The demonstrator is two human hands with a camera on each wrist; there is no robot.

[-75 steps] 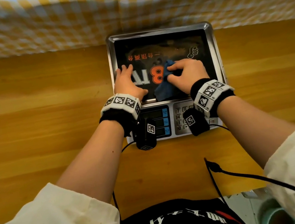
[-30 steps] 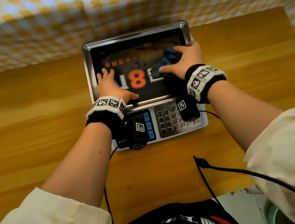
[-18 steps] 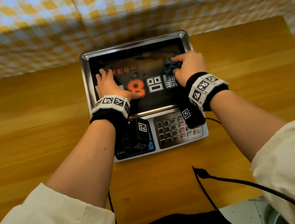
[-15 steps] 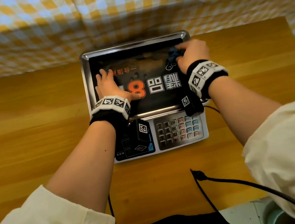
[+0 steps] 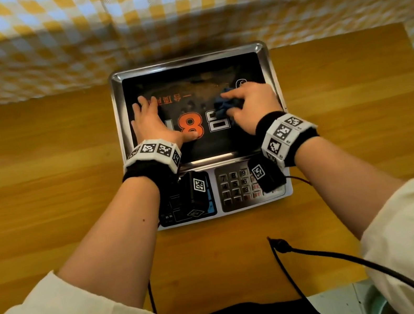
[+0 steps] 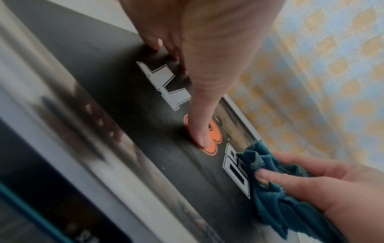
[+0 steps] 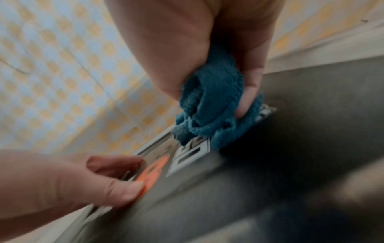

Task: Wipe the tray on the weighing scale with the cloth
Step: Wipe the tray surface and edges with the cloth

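Bracing the tray [image 5: 269, 68] flat-fingered with the left hand [image 5: 151, 123] so it stays put on the scale [image 5: 279, 196], right hand [image 5: 253, 104] bunches the cloth [image 5: 223, 105] mid-tray, scrubbing.

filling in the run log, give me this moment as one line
step: wiping | right hand: grips cloth on tray | left hand: flat on tray, steadying | scale keypad: untouched

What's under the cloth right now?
The cloth sits on the tray, bunched in the right hand, over the white printed characters. Whatever print or dirt lies beneath it is hidden.
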